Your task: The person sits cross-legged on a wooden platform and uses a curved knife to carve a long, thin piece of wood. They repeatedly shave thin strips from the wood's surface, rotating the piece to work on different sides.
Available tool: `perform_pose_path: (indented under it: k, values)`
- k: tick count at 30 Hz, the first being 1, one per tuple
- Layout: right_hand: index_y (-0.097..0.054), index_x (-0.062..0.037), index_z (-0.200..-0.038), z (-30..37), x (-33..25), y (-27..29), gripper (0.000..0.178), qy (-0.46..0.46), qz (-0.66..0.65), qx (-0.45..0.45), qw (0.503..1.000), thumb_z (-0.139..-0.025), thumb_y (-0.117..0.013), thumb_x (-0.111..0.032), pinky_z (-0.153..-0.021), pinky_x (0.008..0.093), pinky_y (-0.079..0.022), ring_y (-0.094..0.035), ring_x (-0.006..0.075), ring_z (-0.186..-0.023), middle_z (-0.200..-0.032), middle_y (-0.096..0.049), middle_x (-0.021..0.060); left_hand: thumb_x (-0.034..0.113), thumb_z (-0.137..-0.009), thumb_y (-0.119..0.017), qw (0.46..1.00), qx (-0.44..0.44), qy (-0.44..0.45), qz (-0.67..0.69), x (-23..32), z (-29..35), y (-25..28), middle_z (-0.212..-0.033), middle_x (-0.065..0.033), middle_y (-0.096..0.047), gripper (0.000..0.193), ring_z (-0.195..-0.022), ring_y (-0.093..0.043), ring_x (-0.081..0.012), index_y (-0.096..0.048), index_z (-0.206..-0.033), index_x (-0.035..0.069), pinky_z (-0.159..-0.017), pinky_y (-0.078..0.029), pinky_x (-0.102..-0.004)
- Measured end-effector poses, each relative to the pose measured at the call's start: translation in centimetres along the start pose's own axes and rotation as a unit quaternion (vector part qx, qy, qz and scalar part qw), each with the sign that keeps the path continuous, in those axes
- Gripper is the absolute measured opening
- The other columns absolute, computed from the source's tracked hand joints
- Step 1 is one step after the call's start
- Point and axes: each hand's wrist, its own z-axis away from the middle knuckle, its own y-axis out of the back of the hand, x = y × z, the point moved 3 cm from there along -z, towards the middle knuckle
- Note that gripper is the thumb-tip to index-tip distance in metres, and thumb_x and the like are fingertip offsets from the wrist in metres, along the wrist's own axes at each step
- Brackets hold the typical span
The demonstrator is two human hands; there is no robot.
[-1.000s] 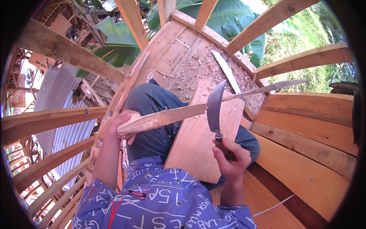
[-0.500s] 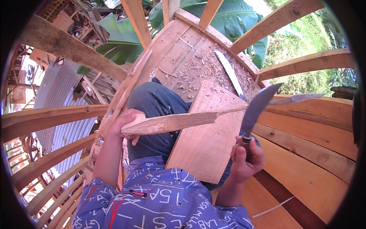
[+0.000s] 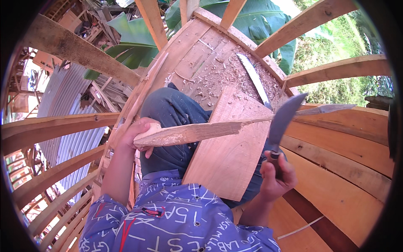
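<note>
My left hand (image 3: 139, 131) is closed round the thick end of a long, roughly cut wooden stick (image 3: 189, 134). The stick lies across above my lap and narrows to the right, passing behind the blade. In my right hand (image 3: 278, 176) is a knife (image 3: 285, 119) with a broad, dark, curved blade, gripped by its brown handle with the tip up. Blade and stick overlap in view; whether they touch I cannot tell. A flat, pale wooden board (image 3: 226, 164) rests slantwise on my lap beneath the stick.
A long bright blade (image 3: 254, 80) lies among wood shavings (image 3: 210, 86) on the plank floor (image 3: 189, 48) ahead. Upright wooden ribs (image 3: 71, 50) ring me on both sides. Broad planks (image 3: 331, 176) line the right. Beyond stand banana leaves (image 3: 252, 29) and corrugated metal sheets (image 3: 69, 101).
My right hand and the knife have shifted slightly right and down. My left hand and the stick have barely moved.
</note>
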Motion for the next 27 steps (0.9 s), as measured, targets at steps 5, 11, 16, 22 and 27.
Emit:
perform_pose_path:
  k: [5,11,16,22,27]
  values:
    - [-0.061,0.0015,-0.11,1.2,1.8,-1.4,0.035,0.04,0.137,-0.159,0.977,-0.076,-0.066,0.011,-0.055,0.0206,-0.049,-0.063,0.0127,-0.064,-0.09,-0.068,0.0207,0.031,-0.086,-0.06,0.999,0.031,-0.018,0.023,-0.3,0.2,0.3,-0.063,-0.0178,-0.059,0.041,-0.031,-0.05,-0.0181,-0.056,-0.097,-0.009,-0.029,-0.049,-0.0361]
    - [-0.061,0.0023,-0.108,0.7,0.9,0.0,0.035,0.056,0.126,-0.083,0.987,-0.075,-0.067,0.012,-0.06,0.0224,-0.05,-0.065,0.0136,-0.071,-0.092,-0.068,0.0212,0.032,-0.086,-0.06,0.998,0.062,-0.019,0.007,0.3,0.1,-1.2,-0.061,-0.0166,-0.058,0.042,-0.031,-0.05,-0.0164,-0.056,-0.092,-0.01,-0.029,-0.049,-0.0351]
    - [-0.06,0.0023,-0.11,-0.3,0.3,-0.8,0.038,0.136,0.175,-0.177,0.959,-0.074,-0.067,0.012,-0.056,0.0221,-0.05,-0.063,0.0129,-0.064,-0.089,-0.068,0.0206,0.032,-0.086,-0.059,0.999,-0.048,0.016,0.005,-0.1,0.1,0.4,-0.06,-0.0168,-0.057,0.043,-0.031,-0.049,-0.0157,-0.055,-0.095,-0.01,-0.029,-0.048,-0.0343]
    - [-0.061,0.0032,-0.104,1.3,0.4,-0.9,0.035,0.002,0.118,-0.065,0.991,-0.071,-0.071,0.011,-0.071,0.0291,-0.054,-0.069,0.0214,-0.08,-0.091,-0.068,0.0216,0.035,-0.085,-0.061,0.999,0.026,-0.02,0.02,0.0,0.3,0.7,-0.057,-0.0159,-0.056,0.047,-0.03,-0.048,-0.0152,-0.055,-0.091,-0.011,-0.028,-0.048,-0.0337]
    - [-0.061,0.0034,-0.105,-0.2,-0.4,1.0,0.033,0.055,0.036,-0.008,0.998,-0.074,-0.066,0.012,-0.07,0.0316,-0.054,-0.068,0.0252,-0.081,-0.096,-0.066,0.025,0.034,-0.086,-0.06,0.999,-0.041,0.005,0.027,0.1,-0.4,0.2,-0.057,-0.0165,-0.056,0.045,-0.03,-0.048,-0.0153,-0.055,-0.093,-0.011,-0.029,-0.049,-0.0348]
